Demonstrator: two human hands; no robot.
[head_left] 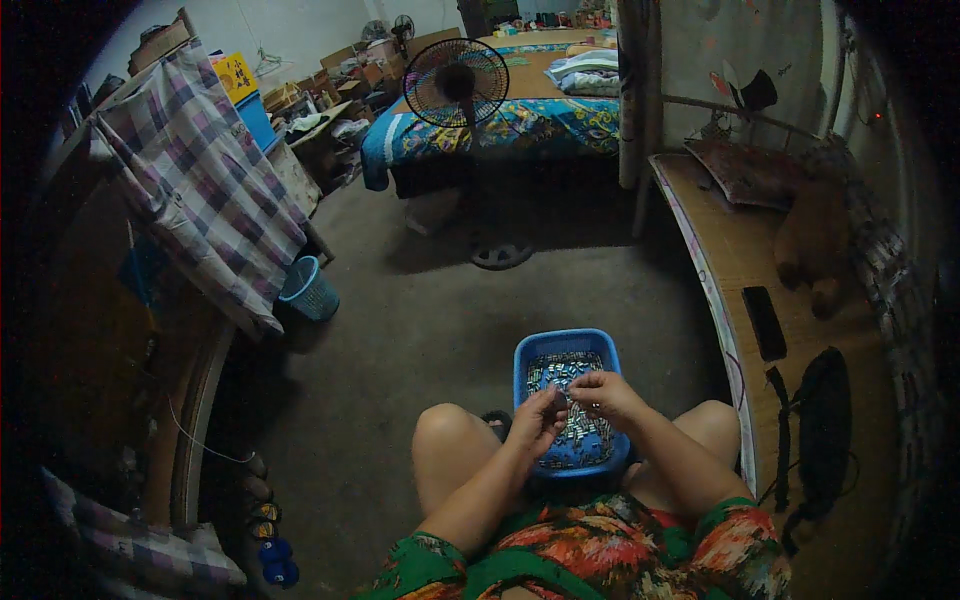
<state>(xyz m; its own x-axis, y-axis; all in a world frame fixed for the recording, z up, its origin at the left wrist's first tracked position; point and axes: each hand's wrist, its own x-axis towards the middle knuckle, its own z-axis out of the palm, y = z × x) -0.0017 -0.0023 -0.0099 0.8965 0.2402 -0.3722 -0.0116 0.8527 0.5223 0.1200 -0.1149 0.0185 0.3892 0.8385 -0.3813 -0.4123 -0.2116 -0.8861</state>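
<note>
A blue plastic basin [520,370] stands between my knees, holding many small, shiny, silvery cylindrical pieces [588,425]. Above its middle my two hands meet, fingertip to fingertip. My left hand [538,422] is closed, its thumb and fingers pinched together. From the other side my right hand [608,398] also pinches, its fingertips close to the left ones. Whatever sits between the fingers is too small to make out, though a glint shows where the hands come together.
Ahead stands a black fan [457,82] before a bed [490,143] with a patterned blue cover. A blue wastebasket [310,292] is at left, below a checked cloth [200,170]. Along the right runs a wooden bench [725,225] bearing a black phone [764,323] and a black bag [825,430].
</note>
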